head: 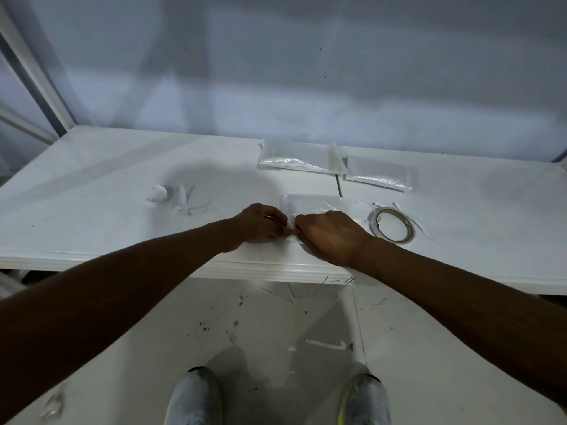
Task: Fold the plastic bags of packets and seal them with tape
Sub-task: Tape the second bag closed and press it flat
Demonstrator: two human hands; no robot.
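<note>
Table (92, 194), white, seen from my head camera. Landmark: tape roll (394, 225), lying flat near the front edge.

- Bag (319, 204): clear, flat on the table just left of the roll, its right end close beside it. Packets inside too washed out for me to make out.
- Left hand (260, 223): left of the roll, at the bag's left end, fingers curled down onto the plastic.
- Right hand (333, 237): between the left hand and the roll, lying over the bag's near side, fingers curled and pinching at the same spot.
- Both hands together, fingertips meeting on a pale strip at the bag's left end. I cannot tell whether that strip is tape or folded plastic.
- Far-left bag (294, 156): behind the roll and to its left, flat, with a tape band across its right end.
- Far-right bag (380, 173): straight behind the roll, flat, touching or slightly under the far-left one.
- Tape scraps (184, 197): well left of the roll, stuck to the table.
- Shoes (194, 397): on the floor below the front edge.
</note>
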